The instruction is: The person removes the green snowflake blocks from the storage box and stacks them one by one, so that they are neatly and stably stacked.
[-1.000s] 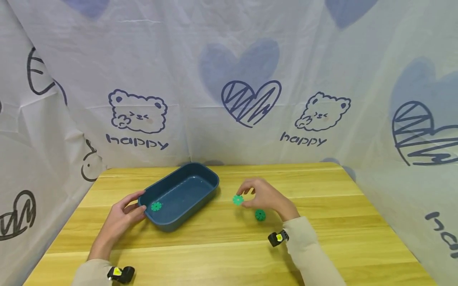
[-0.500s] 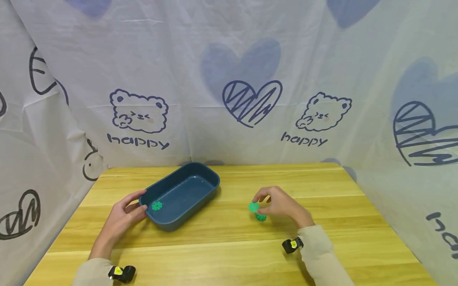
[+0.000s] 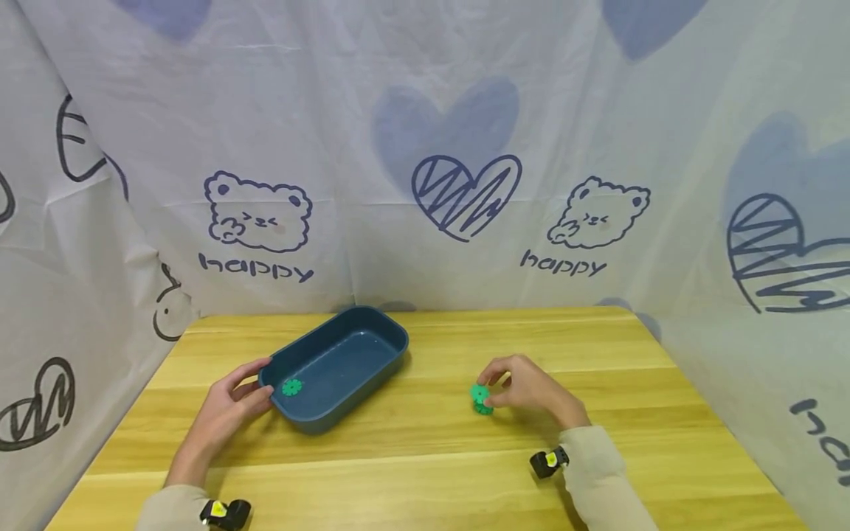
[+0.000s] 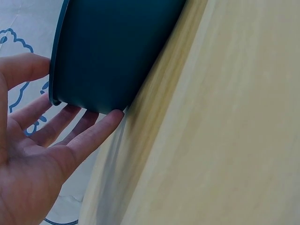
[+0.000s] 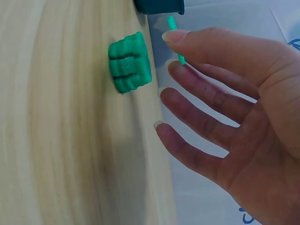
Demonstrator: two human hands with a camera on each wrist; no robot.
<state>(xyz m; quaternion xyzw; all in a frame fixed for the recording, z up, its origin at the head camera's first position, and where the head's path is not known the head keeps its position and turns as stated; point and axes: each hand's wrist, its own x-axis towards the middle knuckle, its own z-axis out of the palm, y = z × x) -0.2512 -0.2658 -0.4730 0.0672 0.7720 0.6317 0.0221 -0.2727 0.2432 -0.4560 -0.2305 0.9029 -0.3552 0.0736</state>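
Observation:
In the head view, my left hand (image 3: 226, 405) holds the near-left end of a dark blue rectangular bin (image 3: 381, 380). Its thumb meets the rim, with the fingers (image 4: 91, 136) spread along the outer wall in the left wrist view. One green notched snowflake disc (image 3: 292, 387) lies inside the bin. Between thumb and index finger, my right hand (image 3: 531, 387) pinches another green snowflake disc (image 3: 479, 394), seen edge-on in the right wrist view. Close below it, a short stack of green snowflake discs (image 5: 130, 63) stands on the table; the other right fingers are loosely bent.
The wooden table (image 3: 398, 487) carries the bin and the discs. A white cloth (image 3: 372, 258) printed with hearts and bears hangs at the back and both sides. A black camera is strapped to each wrist, over beige sleeves.
My right hand has moved right and toward the near edge with the pinched disc, from beside the bin to the stack. The left hand and the bin have hardly moved.

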